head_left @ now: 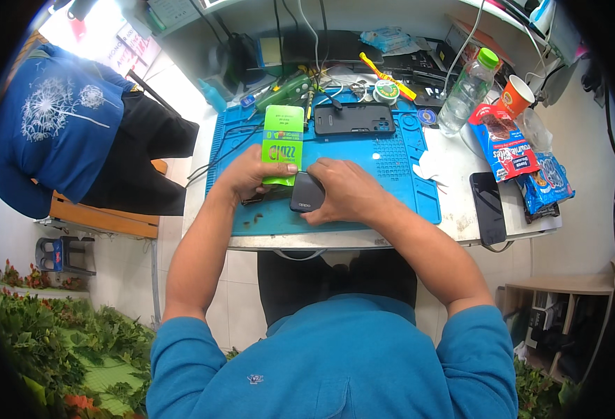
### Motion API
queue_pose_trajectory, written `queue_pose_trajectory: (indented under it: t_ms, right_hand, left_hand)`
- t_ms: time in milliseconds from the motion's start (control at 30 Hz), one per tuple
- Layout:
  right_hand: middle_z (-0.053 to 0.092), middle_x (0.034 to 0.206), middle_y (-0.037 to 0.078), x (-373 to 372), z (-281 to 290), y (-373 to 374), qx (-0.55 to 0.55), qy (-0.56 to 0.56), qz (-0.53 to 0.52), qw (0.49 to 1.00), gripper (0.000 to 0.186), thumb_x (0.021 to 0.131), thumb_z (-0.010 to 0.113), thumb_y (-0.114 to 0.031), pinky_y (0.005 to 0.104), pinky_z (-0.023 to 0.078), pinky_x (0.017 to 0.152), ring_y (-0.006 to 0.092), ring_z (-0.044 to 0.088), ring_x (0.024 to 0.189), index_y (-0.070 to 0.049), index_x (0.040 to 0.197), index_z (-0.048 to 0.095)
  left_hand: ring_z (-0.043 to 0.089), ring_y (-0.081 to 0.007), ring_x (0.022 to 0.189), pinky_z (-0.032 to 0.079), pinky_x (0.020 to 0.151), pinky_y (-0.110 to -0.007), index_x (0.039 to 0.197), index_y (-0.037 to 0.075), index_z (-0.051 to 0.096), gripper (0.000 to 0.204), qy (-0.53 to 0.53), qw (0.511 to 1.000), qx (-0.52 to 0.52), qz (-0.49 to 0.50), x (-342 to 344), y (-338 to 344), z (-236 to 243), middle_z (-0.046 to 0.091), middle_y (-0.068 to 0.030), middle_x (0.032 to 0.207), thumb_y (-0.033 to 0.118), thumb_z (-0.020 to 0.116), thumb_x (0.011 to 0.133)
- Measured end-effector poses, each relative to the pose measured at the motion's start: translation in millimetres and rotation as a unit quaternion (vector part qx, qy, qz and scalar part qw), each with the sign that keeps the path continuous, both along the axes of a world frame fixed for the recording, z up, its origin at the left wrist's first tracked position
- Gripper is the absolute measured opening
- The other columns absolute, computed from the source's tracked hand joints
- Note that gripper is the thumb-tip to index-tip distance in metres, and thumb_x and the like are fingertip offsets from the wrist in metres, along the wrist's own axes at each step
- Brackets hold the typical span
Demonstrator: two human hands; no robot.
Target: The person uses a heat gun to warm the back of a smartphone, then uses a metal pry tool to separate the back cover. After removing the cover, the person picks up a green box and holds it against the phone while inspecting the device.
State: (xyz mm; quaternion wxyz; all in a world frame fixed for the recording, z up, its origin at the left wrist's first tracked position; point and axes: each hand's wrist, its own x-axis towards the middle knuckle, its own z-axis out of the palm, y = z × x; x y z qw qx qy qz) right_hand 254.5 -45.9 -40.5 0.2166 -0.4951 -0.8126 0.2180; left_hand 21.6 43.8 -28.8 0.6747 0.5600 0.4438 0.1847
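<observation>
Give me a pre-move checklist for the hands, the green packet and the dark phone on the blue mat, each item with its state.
1. Left hand grips the green packet: ok, thumb across its lower end.
2. Right hand steadies the dark phone: ok, it lies on the phone's right side.
3. Phone sits on the blue mat: ok.
4. Packet opened: cannot tell.
5. Mat near the phone free of bits: not ok, small dark specks lie at the front edge.
6. Water bottle capped: ok, green cap on.
</observation>
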Motion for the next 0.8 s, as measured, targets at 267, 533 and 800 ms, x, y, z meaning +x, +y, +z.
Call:
queue_pose_trajectory:
  t_ms: [267,533,800]
  right_hand:
    - [0.069,0.103,0.021,0.3,-4.7,0.6,0.018,0.01,0.003,1.0,0.059,0.066,0.094,-0.039,0.0492,0.056,0.088,0.0425,0.068,0.1,0.002,0.1,0.068]
    - [0.072,0.106,0.024,7.6,11.7,8.0,-0.014,0.056,0.026,0.998,0.065,0.067,0.092,-0.042,0.046,0.057,0.091,0.0415,0.07,0.103,0.006,0.106,0.072]
    - [0.073,0.106,0.02,9.8,18.6,5.7,0.055,0.118,0.015,0.991,0.071,0.068,0.093,-0.044,0.0434,0.057,0.088,0.0376,0.072,0.099,0.004,0.116,0.072]
  left_hand:
    - [0.047,-0.0058,0.044,0.029,0.037,-0.022,0.104,0.001,0.069,0.035,0.003,1.0,-0.015,-0.028,2.7,9.2,2.3,0.068,-0.0041,0.076,0.017,0.092,0.083]
    - [0.047,-0.007,0.045,0.031,0.039,-0.023,0.091,0.004,0.072,0.045,0.029,1.0,-0.003,0.01,-5.0,1.8,6.7,0.061,-0.0008,0.066,0.047,0.084,0.094]
    - [0.074,-0.022,0.091,0.06,0.073,-0.032,0.128,-0.004,0.07,0.072,0.13,0.834,0.373,0.386,-91.0,130.4,-7.4,0.076,-0.016,0.109,0.047,0.091,0.082]
